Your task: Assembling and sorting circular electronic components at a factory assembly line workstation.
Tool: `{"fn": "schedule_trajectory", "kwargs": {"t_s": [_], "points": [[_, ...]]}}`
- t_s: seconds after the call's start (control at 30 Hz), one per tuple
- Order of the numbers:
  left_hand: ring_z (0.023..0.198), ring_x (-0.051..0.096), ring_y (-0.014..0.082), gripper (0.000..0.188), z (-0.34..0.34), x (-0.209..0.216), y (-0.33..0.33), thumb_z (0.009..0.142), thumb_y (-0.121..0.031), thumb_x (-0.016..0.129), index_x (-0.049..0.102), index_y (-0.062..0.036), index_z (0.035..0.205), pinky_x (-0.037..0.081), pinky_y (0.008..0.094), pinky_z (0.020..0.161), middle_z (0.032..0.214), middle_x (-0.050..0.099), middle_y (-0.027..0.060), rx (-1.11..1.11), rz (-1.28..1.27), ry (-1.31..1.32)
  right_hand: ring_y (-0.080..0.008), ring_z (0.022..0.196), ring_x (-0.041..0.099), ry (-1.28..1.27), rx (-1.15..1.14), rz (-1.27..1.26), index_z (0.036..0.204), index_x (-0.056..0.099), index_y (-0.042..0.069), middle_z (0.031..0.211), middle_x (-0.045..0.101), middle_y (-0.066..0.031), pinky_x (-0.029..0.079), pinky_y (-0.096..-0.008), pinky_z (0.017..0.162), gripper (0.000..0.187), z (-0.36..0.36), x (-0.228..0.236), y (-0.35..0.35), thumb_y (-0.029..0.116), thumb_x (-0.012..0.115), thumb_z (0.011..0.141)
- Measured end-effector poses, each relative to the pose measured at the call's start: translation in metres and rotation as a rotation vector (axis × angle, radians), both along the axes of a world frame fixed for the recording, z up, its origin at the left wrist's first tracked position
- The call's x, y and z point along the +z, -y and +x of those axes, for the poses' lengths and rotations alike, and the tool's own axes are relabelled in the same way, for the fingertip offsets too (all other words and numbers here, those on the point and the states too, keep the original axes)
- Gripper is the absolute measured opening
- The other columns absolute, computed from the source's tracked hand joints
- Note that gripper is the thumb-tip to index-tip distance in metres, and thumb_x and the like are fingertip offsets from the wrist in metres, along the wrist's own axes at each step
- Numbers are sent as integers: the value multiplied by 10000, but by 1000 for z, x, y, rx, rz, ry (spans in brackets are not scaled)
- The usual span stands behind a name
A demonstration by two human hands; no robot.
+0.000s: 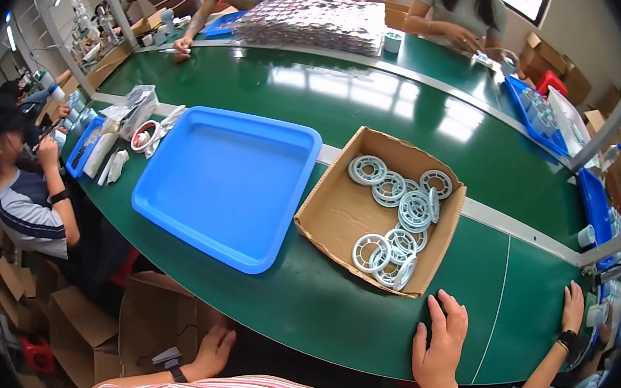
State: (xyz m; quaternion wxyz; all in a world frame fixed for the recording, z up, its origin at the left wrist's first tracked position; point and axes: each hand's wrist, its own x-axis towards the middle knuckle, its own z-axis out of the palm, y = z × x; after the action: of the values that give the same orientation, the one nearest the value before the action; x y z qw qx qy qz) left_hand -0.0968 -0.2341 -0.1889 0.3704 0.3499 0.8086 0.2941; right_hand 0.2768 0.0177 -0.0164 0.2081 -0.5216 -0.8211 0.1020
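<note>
My right hand lies on the green tabletop near its front edge, fingers loosely spread and holding nothing. Just beyond its fingertips stands a shallow open cardboard box. Inside the box, several pale blue spoked plastic rings lie heaped along the right side. A blue plastic tray with nothing in it sits left of the box. Below the table edge is my left hand, next to a large open cardboard carton. Its fingers are stretched out, with nothing seen in them. Both wrists wear dark bands.
A tape roll and plastic bags lie left of the tray. Across the green conveyor are stacked clear packs and people at work. Another person's hand rests at the right; a person sits at left.
</note>
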Motion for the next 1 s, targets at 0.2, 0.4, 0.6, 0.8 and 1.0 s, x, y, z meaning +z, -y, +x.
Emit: {"fn": "schedule_trajectory", "kwargs": {"t_s": [0.2, 0.4, 0.6, 0.8, 1.0], "points": [[1227, 602, 284, 508, -16, -92, 107, 1116, -397, 324, 549, -77, 1439, 463, 397, 1056, 1393, 613, 159, -97, -657, -98, -423, 1350, 450, -79, 34, -67, 1310, 592, 16, 1451, 503, -181, 259, -575, 1188, 484, 0, -4, 0, 65, 658, 833], [1237, 598, 296, 551, 8, -59, 123, 1084, -465, 362, 562, -84, 1427, 478, 396, 1039, 1381, 616, 178, 153, -633, -5, -423, 1311, 483, -86, 93, -87, 1260, 614, 13, 1399, 540, -189, 310, -551, 1162, 430, 4, 10, 3, 18, 634, 830], [1247, 594, 308, 599, 30, -22, 114, 1052, -533, 399, 575, -90, 1415, 494, 395, 1023, 1370, 619, 197, 399, -553, 106, -384, 1338, 481, -133, 104, -88, 1329, 631, 97, 1446, 550, -148, 287, -566, 1166, 472, 17, 2, 5, 266, 717, 897], [1256, 590, 321, 651, 70, 12, 72, 1020, -601, 437, 588, -97, 1403, 510, 394, 1006, 1359, 622, 216, 640, -452, 291, -393, 1321, 496, -173, 157, -76, 1300, 650, 89, 1424, 571, -145, 300, -572, 1156, 432, 14, -4, 3, 259, 703, 907], [1257, 591, 328, 675, 89, 44, 29, 1003, -636, 461, 601, -101, 1390, 519, 396, 995, 1347, 629, 221, 765, -414, 429, -401, 1321, 497, -141, 161, -66, 1292, 654, 85, 1420, 578, -145, 303, -583, 1151, 422, 17, 4, 3, 253, 705, 909]]}}
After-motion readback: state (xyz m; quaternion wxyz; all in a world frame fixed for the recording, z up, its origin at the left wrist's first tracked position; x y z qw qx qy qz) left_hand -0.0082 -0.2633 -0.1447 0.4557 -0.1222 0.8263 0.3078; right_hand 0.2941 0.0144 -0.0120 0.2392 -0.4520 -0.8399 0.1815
